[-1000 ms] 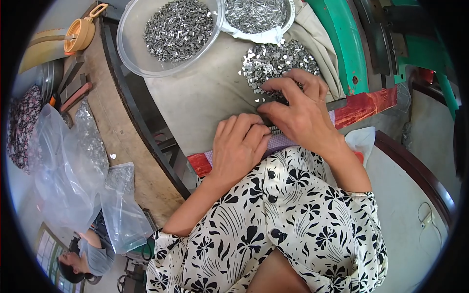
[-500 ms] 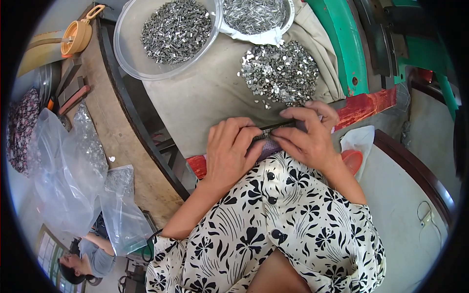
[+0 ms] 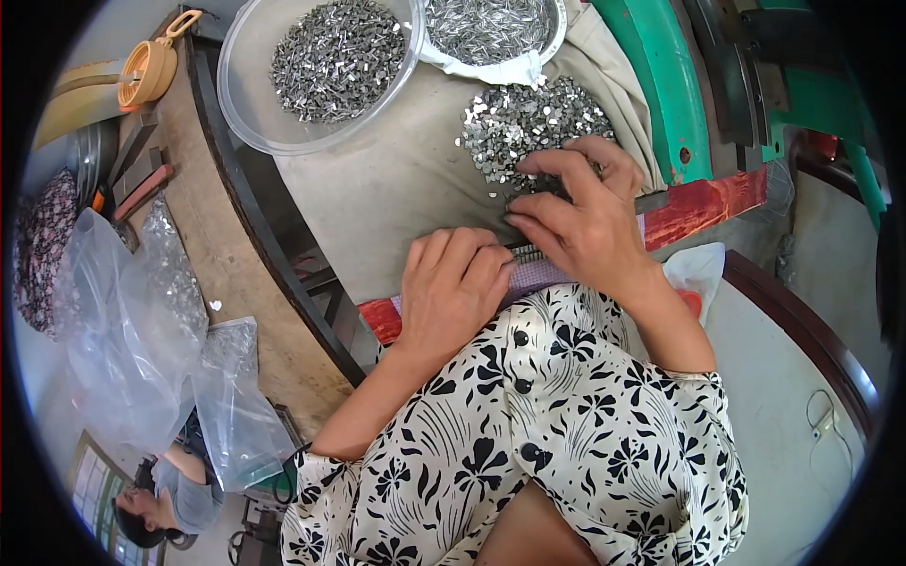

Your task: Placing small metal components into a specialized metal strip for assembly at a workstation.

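At the near edge of the cloth-covered table, my left hand (image 3: 455, 288) rests with curled fingers at the left end of a narrow dark strip (image 3: 530, 253) set with a row of small metal pieces. Those fingers are closed, and what lies under them is hidden. My right hand (image 3: 593, 217) hovers at the near side of a loose pile of small flat silvery metal pieces (image 3: 514, 118). Its thumb and forefinger come together in a pinch; anything between them is too small to name. A purple checked cloth (image 3: 543, 274) lies under the strip.
Behind the pile stand a clear plastic tub (image 3: 274, 137) of short metal pieces and a white bowl (image 3: 563, 28) of thin metal pins. A green machine frame (image 3: 661, 85) rises at the right. Plastic bags (image 3: 123, 330) lie on a wooden bench (image 3: 226, 255); another person (image 3: 184, 495) is beyond.
My right hand has left the strip and moved up and away to the pile's near edge, uncovering part of the strip. My left hand stays in place, its thumb drawn in.
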`<action>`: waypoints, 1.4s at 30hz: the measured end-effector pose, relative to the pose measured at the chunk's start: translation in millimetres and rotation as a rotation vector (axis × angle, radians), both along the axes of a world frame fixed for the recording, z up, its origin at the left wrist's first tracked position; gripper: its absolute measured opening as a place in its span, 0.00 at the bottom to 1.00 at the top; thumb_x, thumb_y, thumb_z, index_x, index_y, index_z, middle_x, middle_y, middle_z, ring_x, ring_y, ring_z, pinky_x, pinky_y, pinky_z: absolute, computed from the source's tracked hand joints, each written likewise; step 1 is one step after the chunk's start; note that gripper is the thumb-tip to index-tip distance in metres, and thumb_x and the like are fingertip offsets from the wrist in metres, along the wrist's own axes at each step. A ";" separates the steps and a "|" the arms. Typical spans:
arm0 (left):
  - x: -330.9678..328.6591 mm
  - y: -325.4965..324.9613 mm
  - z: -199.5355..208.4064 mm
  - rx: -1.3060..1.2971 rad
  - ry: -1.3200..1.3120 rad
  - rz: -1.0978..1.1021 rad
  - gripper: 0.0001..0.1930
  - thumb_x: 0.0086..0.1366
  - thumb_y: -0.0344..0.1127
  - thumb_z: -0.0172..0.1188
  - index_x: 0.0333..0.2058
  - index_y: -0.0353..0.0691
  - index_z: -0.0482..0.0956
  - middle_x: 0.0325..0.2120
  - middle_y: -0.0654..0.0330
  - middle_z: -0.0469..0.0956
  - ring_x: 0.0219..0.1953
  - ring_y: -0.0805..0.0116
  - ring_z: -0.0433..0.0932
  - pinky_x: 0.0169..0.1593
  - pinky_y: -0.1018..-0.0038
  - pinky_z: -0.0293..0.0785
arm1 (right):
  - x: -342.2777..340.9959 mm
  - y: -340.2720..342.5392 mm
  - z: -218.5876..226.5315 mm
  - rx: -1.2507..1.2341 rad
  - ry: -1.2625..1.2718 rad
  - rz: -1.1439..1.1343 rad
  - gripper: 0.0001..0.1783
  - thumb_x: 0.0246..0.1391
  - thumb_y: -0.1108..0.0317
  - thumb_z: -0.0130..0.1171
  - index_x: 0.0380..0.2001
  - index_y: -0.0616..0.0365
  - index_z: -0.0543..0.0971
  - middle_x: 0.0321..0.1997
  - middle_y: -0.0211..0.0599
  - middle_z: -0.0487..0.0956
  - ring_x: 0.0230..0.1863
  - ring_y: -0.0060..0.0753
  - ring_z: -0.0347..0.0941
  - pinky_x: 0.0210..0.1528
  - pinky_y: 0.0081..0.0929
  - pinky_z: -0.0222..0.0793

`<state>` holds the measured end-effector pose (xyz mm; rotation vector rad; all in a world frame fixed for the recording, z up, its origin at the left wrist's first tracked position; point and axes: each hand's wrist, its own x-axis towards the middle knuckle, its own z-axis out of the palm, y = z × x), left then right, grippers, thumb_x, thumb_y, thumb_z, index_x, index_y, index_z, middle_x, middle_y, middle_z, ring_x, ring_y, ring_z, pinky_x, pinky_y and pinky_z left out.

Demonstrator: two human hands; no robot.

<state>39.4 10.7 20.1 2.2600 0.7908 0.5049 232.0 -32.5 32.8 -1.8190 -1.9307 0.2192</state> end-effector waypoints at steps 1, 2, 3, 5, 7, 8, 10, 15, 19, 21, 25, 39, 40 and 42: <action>-1.5 -0.3 -0.6 0.014 0.000 -0.004 0.11 0.50 0.31 0.70 0.33 0.43 0.79 0.35 0.63 0.77 0.37 0.62 0.74 0.40 0.67 0.66 | -3.0 1.3 0.4 0.009 -0.013 0.011 0.09 0.38 0.65 0.73 0.27 0.45 0.85 0.48 0.24 0.79 0.54 0.42 0.66 0.56 0.38 0.52; -2.5 -0.6 -0.8 0.028 -0.001 -0.008 0.11 0.50 0.31 0.70 0.33 0.43 0.79 0.36 0.63 0.77 0.37 0.62 0.74 0.40 0.67 0.66 | -4.7 1.8 1.0 0.017 -0.025 0.022 0.09 0.37 0.65 0.73 0.27 0.45 0.84 0.48 0.23 0.78 0.54 0.42 0.66 0.55 0.39 0.52; -3.0 -0.9 -0.3 0.029 0.000 -0.009 0.11 0.50 0.31 0.70 0.33 0.43 0.79 0.36 0.63 0.77 0.37 0.62 0.74 0.40 0.67 0.66 | -5.2 2.0 2.5 0.017 -0.024 0.022 0.09 0.37 0.65 0.73 0.27 0.45 0.84 0.48 0.23 0.78 0.54 0.42 0.66 0.55 0.39 0.52; -4.0 -1.5 0.6 0.019 0.025 0.009 0.12 0.51 0.32 0.70 0.34 0.43 0.79 0.36 0.63 0.76 0.37 0.61 0.74 0.40 0.67 0.66 | -6.0 2.3 5.1 -0.025 -0.007 -0.040 0.09 0.37 0.66 0.73 0.27 0.45 0.84 0.48 0.23 0.78 0.54 0.41 0.66 0.55 0.41 0.52; -4.7 -0.9 0.4 0.015 0.026 -0.001 0.12 0.51 0.32 0.70 0.35 0.43 0.79 0.36 0.63 0.76 0.37 0.61 0.74 0.40 0.67 0.66 | -5.9 2.2 2.9 -0.041 0.019 -0.054 0.09 0.37 0.66 0.73 0.27 0.45 0.84 0.48 0.23 0.78 0.54 0.42 0.66 0.55 0.41 0.52; -5.0 -0.6 0.3 0.011 0.026 -0.011 0.12 0.51 0.32 0.70 0.35 0.43 0.79 0.37 0.63 0.76 0.37 0.61 0.74 0.40 0.66 0.66 | -6.0 2.0 1.7 -0.058 0.045 -0.068 0.09 0.37 0.67 0.73 0.27 0.44 0.84 0.48 0.23 0.79 0.54 0.42 0.66 0.55 0.41 0.52; -5.1 0.1 0.5 0.006 0.023 -0.015 0.13 0.51 0.33 0.71 0.35 0.43 0.79 0.37 0.63 0.76 0.37 0.61 0.74 0.40 0.66 0.66 | -5.8 0.8 0.4 -0.029 0.056 -0.061 0.09 0.37 0.67 0.72 0.27 0.45 0.84 0.48 0.24 0.79 0.54 0.43 0.66 0.56 0.41 0.52; -5.3 1.6 1.4 -0.013 0.016 -0.007 0.13 0.51 0.33 0.71 0.35 0.43 0.79 0.37 0.63 0.76 0.37 0.61 0.74 0.40 0.66 0.65 | 2.8 -15.3 7.0 0.042 0.078 -0.036 0.10 0.37 0.67 0.72 0.27 0.45 0.84 0.48 0.25 0.79 0.56 0.44 0.61 0.59 0.39 0.53; -5.6 2.3 0.9 -0.028 0.001 -0.009 0.13 0.51 0.33 0.71 0.35 0.43 0.79 0.36 0.63 0.76 0.37 0.61 0.74 0.40 0.67 0.65 | 4.9 -39.6 4.1 -0.001 0.060 -0.006 0.10 0.37 0.66 0.72 0.28 0.44 0.85 0.49 0.26 0.79 0.56 0.43 0.61 0.60 0.39 0.52; -5.2 3.5 1.4 -0.033 -0.007 -0.014 0.14 0.51 0.33 0.72 0.35 0.43 0.79 0.36 0.62 0.76 0.37 0.61 0.74 0.40 0.67 0.65 | 4.2 -46.1 2.8 -0.079 0.068 0.024 0.11 0.37 0.65 0.72 0.29 0.44 0.86 0.49 0.26 0.78 0.56 0.44 0.61 0.60 0.39 0.53; -6.4 7.1 4.4 -0.119 -0.034 0.030 0.12 0.50 0.29 0.71 0.34 0.40 0.79 0.36 0.59 0.76 0.38 0.59 0.75 0.41 0.67 0.68 | 9.6 -39.3 2.5 -0.024 0.085 -0.052 0.12 0.37 0.67 0.72 0.30 0.44 0.86 0.48 0.26 0.78 0.55 0.44 0.61 0.59 0.39 0.53; 14.0 35.0 1.3 -0.112 -0.068 0.205 0.06 0.55 0.26 0.66 0.33 0.38 0.78 0.36 0.58 0.75 0.38 0.57 0.77 0.38 0.64 0.74 | -1.1 -2.4 1.8 -0.033 0.006 -0.039 0.09 0.38 0.66 0.73 0.27 0.47 0.84 0.46 0.27 0.78 0.55 0.45 0.64 0.57 0.38 0.53; 16.3 36.0 1.1 -0.114 -0.038 0.206 0.06 0.56 0.27 0.65 0.32 0.39 0.78 0.36 0.59 0.74 0.38 0.58 0.77 0.38 0.64 0.74 | -0.6 -2.7 2.0 -0.035 0.001 -0.028 0.09 0.37 0.67 0.73 0.26 0.47 0.84 0.46 0.27 0.78 0.55 0.45 0.64 0.57 0.38 0.53; 19.4 37.7 1.8 -0.093 -0.018 0.193 0.06 0.56 0.28 0.65 0.32 0.39 0.79 0.36 0.60 0.74 0.38 0.58 0.77 0.37 0.64 0.74 | 0.3 -5.2 0.3 -0.028 -0.005 -0.019 0.09 0.37 0.67 0.73 0.26 0.47 0.83 0.46 0.26 0.78 0.55 0.45 0.64 0.57 0.38 0.53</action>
